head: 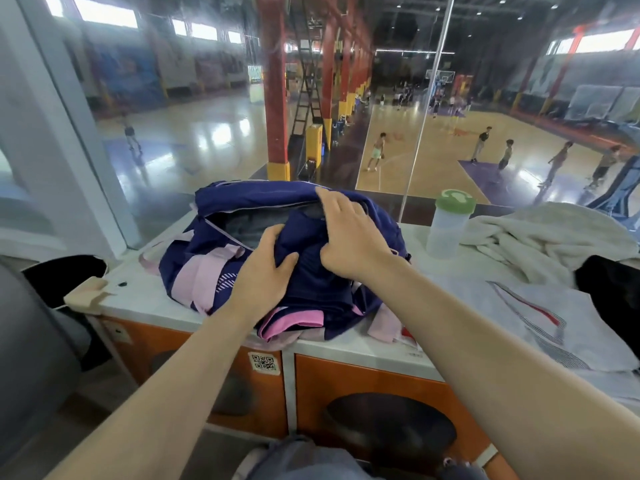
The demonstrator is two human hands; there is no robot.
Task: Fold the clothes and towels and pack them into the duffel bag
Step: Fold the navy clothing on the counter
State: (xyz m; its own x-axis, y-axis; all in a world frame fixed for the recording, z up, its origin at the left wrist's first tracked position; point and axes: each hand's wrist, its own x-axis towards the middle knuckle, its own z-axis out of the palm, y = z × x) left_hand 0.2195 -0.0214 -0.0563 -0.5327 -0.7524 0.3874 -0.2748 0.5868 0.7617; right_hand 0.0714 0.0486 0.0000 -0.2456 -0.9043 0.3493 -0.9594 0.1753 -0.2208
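1. Bag [221, 244]: a navy and pink duffel lies on the white counter [145, 296], its zipped mouth gaping toward the camera and showing grey lining.
2. Nearest the camera, below the counter, are orange cabinet fronts [346, 379] with a QR sticker [264, 362] on the left one.
3. A navy garment [315, 271] with pink panels is bunched at the bag's mouth, its lower part spilling over the counter's front edge.
4. The left hand [266, 268] grips the garment's left side, thumb and fingers curled round a fold of the cloth.
5. The right hand [349, 233] is laid on top of the garment, fingers bent and pressing down, with the fingertips up against the bag's upper flap and the thumb tucked into the cloth; whether it actually pinches the fabric I cannot tell.
6. To the right, a white shirt [540, 323] with red and dark stripes lies flat on the counter.
7. Beyond the shirt, a crumpled white towel [540, 237] is heaped near the back edge.
8. A clear bottle [446, 226] with a green lid stands upright just left of the towel, apart from the bag.
9. Behind the counter, a glass wall [207, 133] looks down on a basketball court where people stand.
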